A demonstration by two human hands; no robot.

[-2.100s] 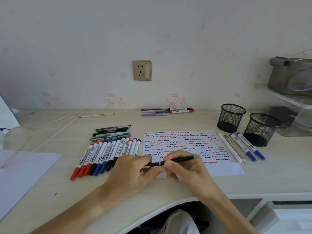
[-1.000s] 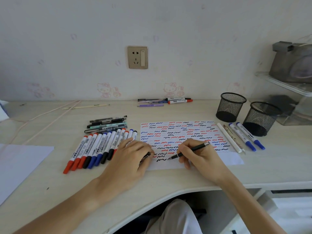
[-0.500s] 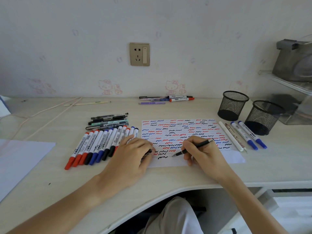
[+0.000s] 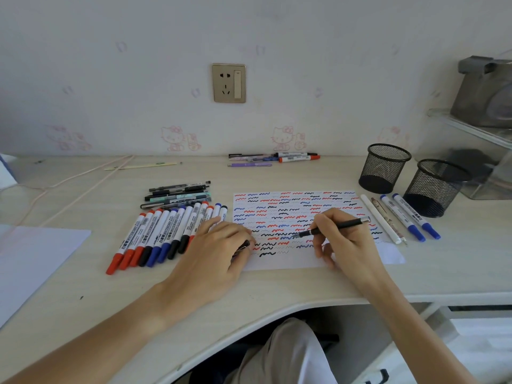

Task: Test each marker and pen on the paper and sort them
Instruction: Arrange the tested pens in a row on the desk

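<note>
A white paper (image 4: 293, 261) covered in red, blue and black squiggles lies in the middle of the desk. My right hand (image 4: 342, 239) grips a slim black pen (image 4: 336, 226), its tip just above the paper's lower rows. My left hand (image 4: 219, 249) rests on the paper's left edge and holds the pen's black cap (image 4: 243, 245) in curled fingers. A row of several whiteboard markers (image 4: 166, 231) lies left of the paper, with a stack of pens (image 4: 177, 194) behind it. Right of the paper lie tested markers and pens (image 4: 400, 217).
Two empty black mesh cups (image 4: 383, 167) (image 4: 435, 187) stand at the back right. More pens and markers (image 4: 273, 159) lie by the wall under a socket (image 4: 228, 83). A white sheet (image 4: 30, 259) lies at the left. A clear shelf (image 4: 476, 128) stands far right.
My hands pulled the cap off the black pen, the cap staying in my left hand. My right hand brought the pen to the paper's lower rows, then lifted it up and to the right.
</note>
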